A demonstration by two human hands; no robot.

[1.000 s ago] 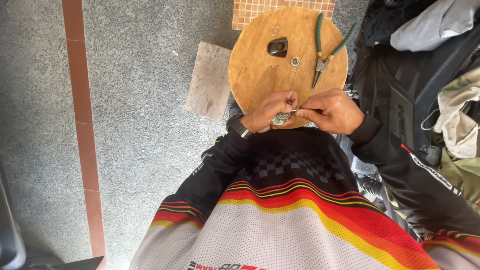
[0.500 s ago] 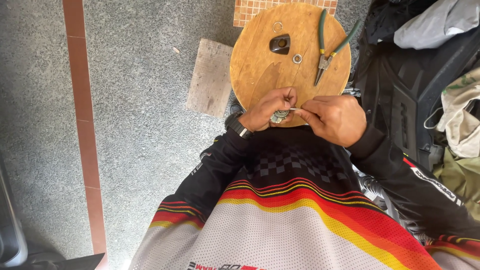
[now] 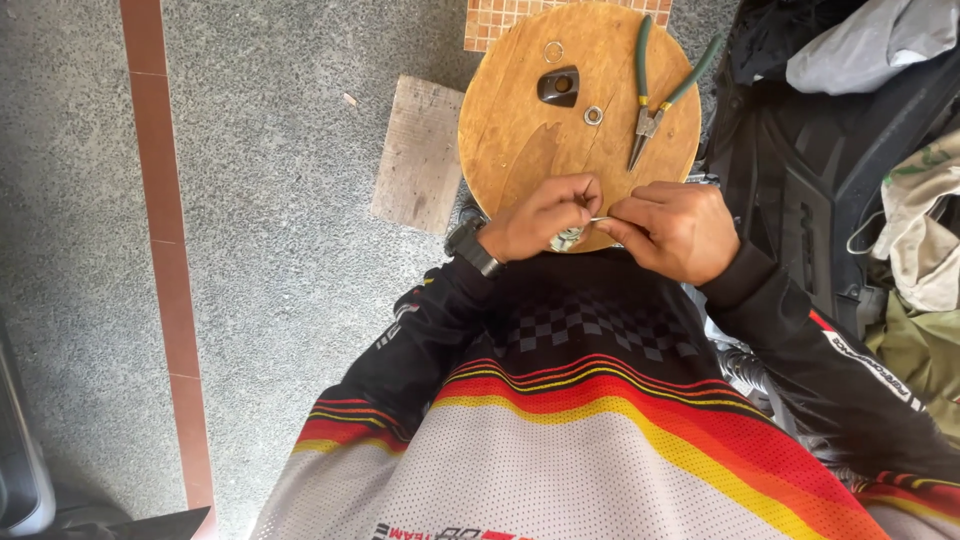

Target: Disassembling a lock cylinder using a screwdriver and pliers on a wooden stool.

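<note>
Hands meet at the near edge of the round wooden bench: left hand and right hand fingers pinch a small metal part. Green pliers lie near the far right edge.

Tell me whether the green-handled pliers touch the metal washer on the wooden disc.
Apart. The head view shows bare wood between the pliers and the washer.

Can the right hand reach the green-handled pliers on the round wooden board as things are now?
Probably yes. The pliers lie uncovered just beyond the right hand, with nothing between them, but that hand is pinching a small metal part.
</note>
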